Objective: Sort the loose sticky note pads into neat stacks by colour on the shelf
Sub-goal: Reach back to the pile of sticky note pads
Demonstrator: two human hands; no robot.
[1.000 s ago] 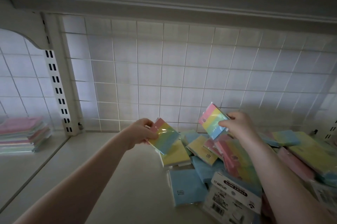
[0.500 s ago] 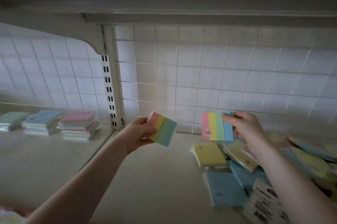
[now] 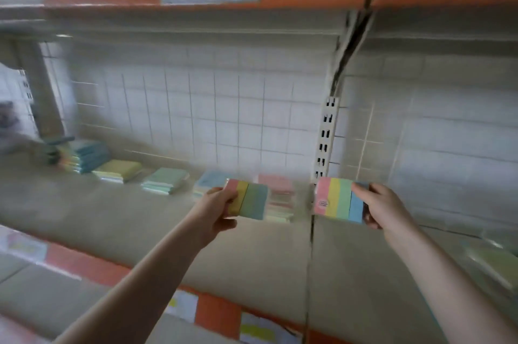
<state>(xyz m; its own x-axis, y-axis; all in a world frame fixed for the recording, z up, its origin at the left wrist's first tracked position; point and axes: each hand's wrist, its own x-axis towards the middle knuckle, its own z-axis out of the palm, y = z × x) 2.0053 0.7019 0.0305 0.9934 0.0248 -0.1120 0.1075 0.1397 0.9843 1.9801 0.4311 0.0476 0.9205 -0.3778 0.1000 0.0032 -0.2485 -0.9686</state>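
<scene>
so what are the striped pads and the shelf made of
Striped pad in the left hand: paper, probably under clear film, given the faint sheen. Striped pad in the right hand: matte pastel paper strips with a small printed label. Shelf: smooth matte beige surface, likely painted metal; blur leaves this open.

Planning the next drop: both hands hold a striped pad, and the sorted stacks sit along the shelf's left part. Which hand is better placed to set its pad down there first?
Probably the left hand: its striped pad already hovers beside the stacks, while the right hand is past the upright.
</scene>
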